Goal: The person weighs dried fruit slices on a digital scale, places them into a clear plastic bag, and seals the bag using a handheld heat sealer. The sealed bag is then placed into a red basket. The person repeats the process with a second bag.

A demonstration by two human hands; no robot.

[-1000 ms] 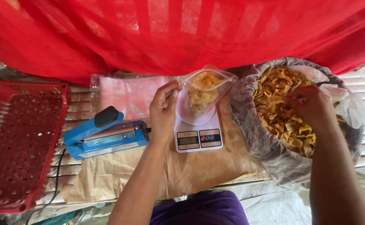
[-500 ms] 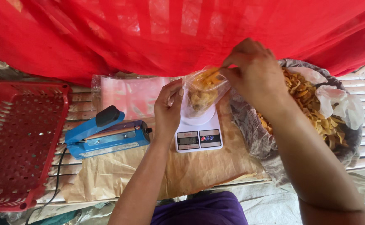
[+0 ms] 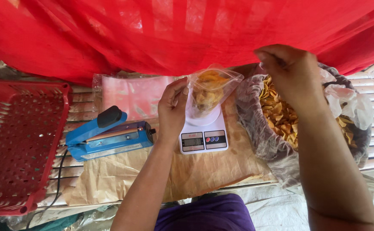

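My left hand [image 3: 173, 107] pinches the left rim of a small clear plastic bag [image 3: 208, 87] partly filled with yellow chips. The bag stands upright and open on a white digital kitchen scale [image 3: 204, 139]. My right hand [image 3: 291, 72] hovers to the right of the bag, above a large plastic-lined sack of yellow chips [image 3: 281, 115]. Its fingers curl downward, and I see only its back, so anything in it is hidden.
A blue heat sealer [image 3: 110, 134] with a black knob lies left of the scale on brown paper [image 3: 212, 171]. A red perforated basket [image 3: 20, 141] sits at far left. Empty clear bags [image 3: 131, 96] lie behind the sealer. Red cloth [image 3: 174, 30] hangs across the back.
My right hand rose from the sack to the small bag's mouth, then drew back right over the sack. The left hand has kept its hold on the bag.
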